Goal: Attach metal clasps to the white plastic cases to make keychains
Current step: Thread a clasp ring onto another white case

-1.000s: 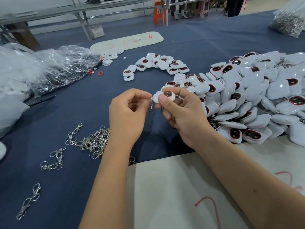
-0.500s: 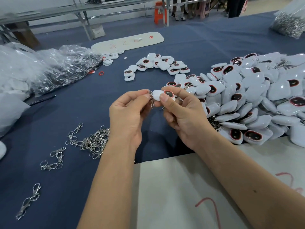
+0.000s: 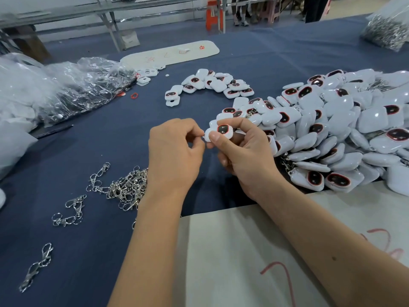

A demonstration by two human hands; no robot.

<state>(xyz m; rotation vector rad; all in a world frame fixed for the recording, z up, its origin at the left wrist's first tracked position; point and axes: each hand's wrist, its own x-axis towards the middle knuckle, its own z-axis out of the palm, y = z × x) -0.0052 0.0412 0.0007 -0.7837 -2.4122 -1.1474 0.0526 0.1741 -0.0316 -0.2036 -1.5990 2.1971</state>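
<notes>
Cases [image 3: 345, 134]: I count a large white heap covering the right side of the bench [image 3: 88, 218], many showing dark red-rimmed windows; a smaller curved cluster [image 3: 212, 84] lies farther back, well apart from the hands. Bench: blue cloth over all of it. Board [image 3: 254, 262]: pale sheet with red marks, at the near edge under my forearms. Plastic bags [image 3: 66, 91]: crumpled clear film at far left; another bag [image 3: 389, 29] of metal parts at far right. Far board [image 3: 170, 55]: pale, rounded, with red scribbles. Clasps [image 3: 126, 187]: tangled silver pile just left of my left wrist, with loose ones [image 3: 73, 210] scattered nearer the left edge. Right hand [image 3: 245, 160]: grip closed on one case [image 3: 220, 131], thumb and fingers pinching it, window up, above the bench. Left hand [image 3: 174, 156]: fingertips curled and pinched at that case's left end; what they hold I cannot tell. Red ring [image 3: 134, 95]: small, near the bags.
</notes>
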